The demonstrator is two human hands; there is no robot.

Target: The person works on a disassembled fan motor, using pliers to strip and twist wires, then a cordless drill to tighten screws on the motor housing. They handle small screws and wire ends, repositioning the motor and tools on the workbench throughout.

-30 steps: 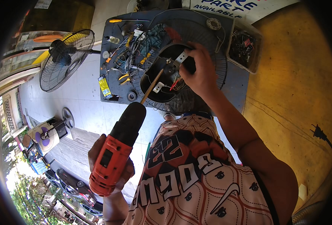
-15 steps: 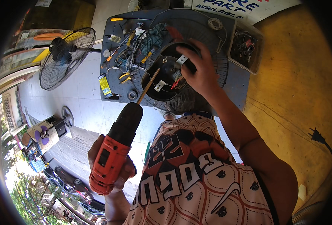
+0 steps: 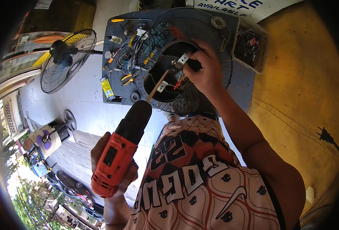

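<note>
My left hand (image 3: 126, 178) is wrapped round a red and black cordless drill (image 3: 114, 163). Its long drill bit (image 3: 157, 86) points up and to the right, with the tip over an open black fan housing (image 3: 152, 79). Fingers curled, my right hand (image 3: 206, 67) pinches a small silver metal bracket (image 3: 182, 59) with holes, at the housing's right side. A second pale bracket (image 3: 162, 86) sits inside the housing near the bit, beside red wires (image 3: 179, 83). Whether the bit touches anything is unclear.
Under the housing lies a black wire fan grille (image 3: 229, 65) on the dark work table (image 3: 242, 90). Pliers (image 3: 127, 79), a tape roll (image 3: 135, 97), a screwdriver (image 3: 123, 20) and tangled wires lie left. A parts bin (image 3: 250, 48) stands right; a standing fan (image 3: 66, 57) is farther left.
The drill has shifted slightly up and right, its bit reaching farther over the housing. My right hand's fingers have drawn in from being spread over the housing to a pinch at the bracket.
</note>
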